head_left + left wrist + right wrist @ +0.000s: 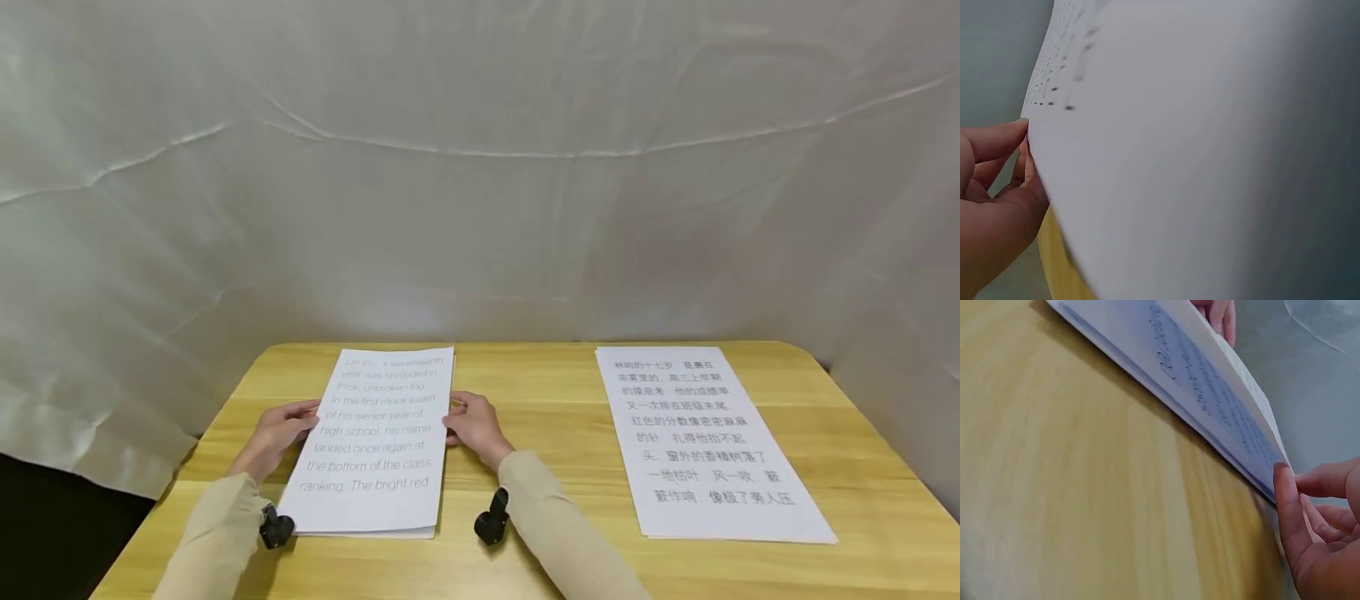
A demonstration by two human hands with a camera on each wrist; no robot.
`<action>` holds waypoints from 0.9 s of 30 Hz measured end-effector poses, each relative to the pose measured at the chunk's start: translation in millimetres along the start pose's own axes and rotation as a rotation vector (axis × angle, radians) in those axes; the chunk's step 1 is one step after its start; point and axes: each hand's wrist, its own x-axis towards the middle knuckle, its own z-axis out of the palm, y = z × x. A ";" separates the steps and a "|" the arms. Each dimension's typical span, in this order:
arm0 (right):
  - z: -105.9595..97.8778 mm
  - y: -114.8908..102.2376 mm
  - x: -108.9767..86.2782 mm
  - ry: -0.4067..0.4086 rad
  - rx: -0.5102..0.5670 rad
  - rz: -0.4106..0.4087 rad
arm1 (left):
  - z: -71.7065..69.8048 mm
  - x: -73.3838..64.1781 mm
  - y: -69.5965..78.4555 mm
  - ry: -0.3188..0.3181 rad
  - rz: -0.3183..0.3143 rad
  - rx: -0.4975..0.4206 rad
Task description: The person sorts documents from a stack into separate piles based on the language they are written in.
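Note:
A sheet of white paper (367, 510) printed with large English text lies over more sheets on the left half of the table. My left hand (274, 435) pinches its left edge between thumb and fingers, as the left wrist view shows. On the opposite edge, my right hand (477, 427) pinches the paper too. The right wrist view shows the held paper (1235, 369) raised off a printed sheet (1200, 394) beneath it, with a gap between them. How many sheets are held cannot be told.
To the right on the wooden table (540, 467) lies a stack of paper (705, 521) printed with Chinese text. A pale cloth (510, 225) hangs behind the table. Black wrist cameras sit at both cuffs, the right one (491, 518) beside the paper.

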 end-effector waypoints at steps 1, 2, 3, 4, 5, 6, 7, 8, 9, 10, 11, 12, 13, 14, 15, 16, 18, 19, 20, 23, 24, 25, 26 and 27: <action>0.6 1.1 0.0 0.000 -0.004 0.000 | -0.2 -0.2 -1.3 0.000 -0.001 0.001; 1.1 1.9 -0.1 -0.002 -0.008 -0.003 | -0.6 -0.4 -2.5 -0.001 0.002 0.003; 1.4 2.6 -0.1 -0.005 -0.011 -0.009 | -1.1 -0.6 -3.5 0.000 0.007 0.005; 1.8 3.0 0.0 -0.010 -0.013 -0.015 | -1.8 -0.6 -4.1 0.004 0.007 0.006; 2.0 3.4 0.1 -0.015 -0.018 -0.027 | -2.4 -0.6 -4.7 0.006 0.009 0.008; 2.1 3.1 0.0 -0.021 -0.018 -0.033 | -2.9 -0.5 -4.9 0.009 0.012 0.007; 2.1 2.8 0.0 -0.027 -0.020 -0.038 | -3.4 -0.3 -5.0 0.012 0.015 0.008; 2.0 2.6 0.2 -0.032 -0.022 -0.042 | -3.8 0.0 -4.9 0.015 0.019 0.008; 1.9 2.0 0.2 -0.036 -0.023 -0.042 | -4.1 0.3 -4.7 0.017 0.020 0.010; 1.7 1.4 0.2 -0.039 -0.026 -0.040 | -4.3 0.6 -4.4 0.019 0.018 0.010; 1.5 0.9 0.2 -0.042 -0.030 -0.037 | -4.3 0.8 -4.1 0.019 0.019 0.014; 1.2 0.3 0.2 -0.046 -0.033 -0.034 | -4.2 1.1 -3.7 0.021 0.016 0.014; 1.4 -0.2 0.3 -0.051 -0.039 -0.031 | -4.4 0.7 -3.8 0.024 0.013 0.017; 1.5 -0.5 0.5 -0.057 -0.045 -0.030 | -4.6 0.3 -4.0 0.027 0.007 0.018; 1.7 -1.3 0.7 -0.062 -0.048 -0.023 | -4.8 -0.1 -4.3 0.030 0.003 0.019; 1.7 -1.8 0.8 -0.069 -0.054 -0.025 | -5.2 -0.5 -4.3 0.031 -0.001 0.020; 1.8 -3.0 1.1 -0.083 -0.063 -0.027 | -6.1 -1.3 -4.6 0.032 -0.006 0.023; 1.3 -3.7 1.0 -0.087 -0.068 -0.025 | -6.1 -1.3 -4.7 0.033 -0.009 0.026; 0.9 -4.3 0.8 -0.092 -0.071 -0.026 | -6.1 -1.3 -4.7 0.033 -0.012 0.028; -0.8 -7.0 -0.5 -0.105 -0.083 -0.027 | -6.0 -1.3 -5.2 0.035 -0.010 0.045; -1.4 -7.8 -0.9 -0.109 -0.089 -0.026 | -5.8 -1.4 -5.2 0.038 -0.008 0.053; -2.3 -8.5 -1.2 -0.113 -0.095 -0.026 | -5.4 -1.8 -5.0 0.047 -0.007 0.062; -3.6 -9.1 -1.4 -0.116 -0.101 -0.025 | -5.4 -2.3 -4.3 0.059 -0.001 0.077; -5.4 -10.0 -1.8 -0.118 -0.107 -0.025 | -5.3 -3.2 -3.3 0.073 0.005 0.098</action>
